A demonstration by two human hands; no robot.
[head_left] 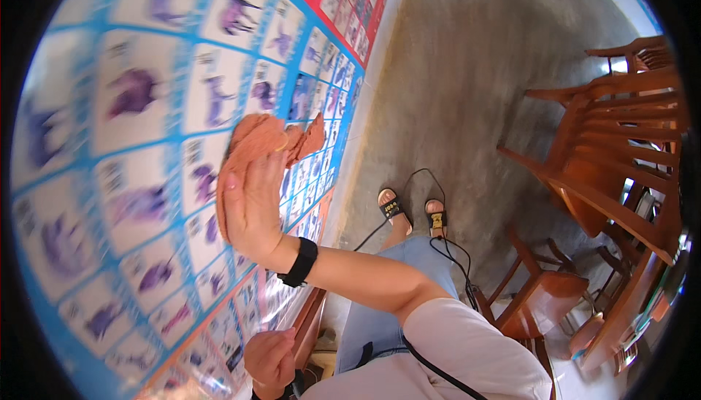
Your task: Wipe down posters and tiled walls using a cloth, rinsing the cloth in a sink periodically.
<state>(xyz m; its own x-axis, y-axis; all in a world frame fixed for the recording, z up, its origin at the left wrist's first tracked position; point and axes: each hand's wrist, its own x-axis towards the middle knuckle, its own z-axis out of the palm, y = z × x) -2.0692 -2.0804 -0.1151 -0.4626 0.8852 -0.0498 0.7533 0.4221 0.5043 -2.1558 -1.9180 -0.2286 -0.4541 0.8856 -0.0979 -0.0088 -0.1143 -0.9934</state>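
My right hand [257, 203] reaches across my body to the wall at the left. Under its palm and fingers an orange-brown cloth [254, 137] is pressed flat against a glossy picture chart [139, 93], and a crumpled end sticks out past the fingertips. The chart has blue borders and rows of animal pictures with printed captions. My left hand [268, 359] is at the bottom, close to the chart's lower part, with its fingers curled in and nothing seen in them. Each wrist wears a black band.
A red-bordered chart [350, 0] adjoins the blue one. Wooden chairs [608, 142] stand at the right, beside a wooden table [630, 312] with things on it. A thin black cable [465, 274] hangs by my legs and trails over the concrete floor [454, 99] around my sandals.
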